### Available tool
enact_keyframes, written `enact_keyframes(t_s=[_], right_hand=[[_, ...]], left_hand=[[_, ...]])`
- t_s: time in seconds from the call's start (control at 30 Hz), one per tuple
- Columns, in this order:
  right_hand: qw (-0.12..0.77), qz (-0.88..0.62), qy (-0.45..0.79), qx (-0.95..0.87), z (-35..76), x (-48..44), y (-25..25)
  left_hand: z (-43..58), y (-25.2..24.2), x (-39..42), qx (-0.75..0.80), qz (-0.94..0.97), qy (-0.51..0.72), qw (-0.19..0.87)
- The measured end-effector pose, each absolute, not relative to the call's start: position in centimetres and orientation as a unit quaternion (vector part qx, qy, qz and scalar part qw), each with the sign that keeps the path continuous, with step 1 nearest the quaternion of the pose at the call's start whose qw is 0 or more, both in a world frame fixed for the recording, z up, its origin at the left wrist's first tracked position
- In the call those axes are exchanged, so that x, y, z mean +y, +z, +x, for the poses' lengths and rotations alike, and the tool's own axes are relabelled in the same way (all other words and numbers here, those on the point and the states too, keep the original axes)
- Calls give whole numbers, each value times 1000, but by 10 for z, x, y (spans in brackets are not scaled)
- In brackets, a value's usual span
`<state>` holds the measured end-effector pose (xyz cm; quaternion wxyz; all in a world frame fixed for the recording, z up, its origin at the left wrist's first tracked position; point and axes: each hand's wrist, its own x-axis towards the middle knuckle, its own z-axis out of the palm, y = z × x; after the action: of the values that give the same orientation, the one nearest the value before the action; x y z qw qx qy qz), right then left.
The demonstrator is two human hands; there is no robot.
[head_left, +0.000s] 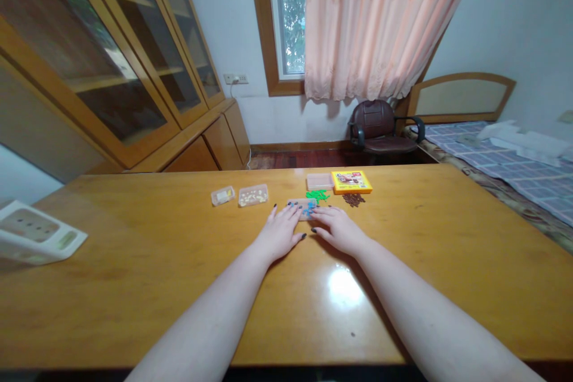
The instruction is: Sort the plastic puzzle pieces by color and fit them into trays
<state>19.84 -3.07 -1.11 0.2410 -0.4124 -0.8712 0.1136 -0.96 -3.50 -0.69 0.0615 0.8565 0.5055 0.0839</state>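
Note:
My left hand [280, 231] lies flat on the wooden table [134, 250], fingers stretched toward a small pale plate [299, 203] bearing blue bits [308, 209]. My right hand [338, 228] rests beside it, fingers spread, tips at the same plate's right edge. Neither hand holds anything. Just beyond the plate lie a heap of green pieces [317, 195] and a heap of dark brown pieces [353, 199].
A yellow box [351, 181] and a pinkish clear box [319, 181] stand behind the heaps. Two small clear tubs [222, 196] [253, 194] sit to the left. A white device [33, 237] lies at the table's left edge. A chair [380, 125] and a bed [514, 161] are beyond.

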Motion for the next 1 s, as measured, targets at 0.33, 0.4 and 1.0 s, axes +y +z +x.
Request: enact_keyframes(t_s=[0.33,0.4,1.0], right_hand=[[231,-424,125,-867,195,-30,-10],[229,-428,125,-866,195,-29,-10],[282,-491,88,-820,203,-18,-27]], left_hand=[[-8,-4,-37,503,860,43,71],[-7,-3,-38,505,859,36,77],[-20,-20,-19,631,769,98,-7]])
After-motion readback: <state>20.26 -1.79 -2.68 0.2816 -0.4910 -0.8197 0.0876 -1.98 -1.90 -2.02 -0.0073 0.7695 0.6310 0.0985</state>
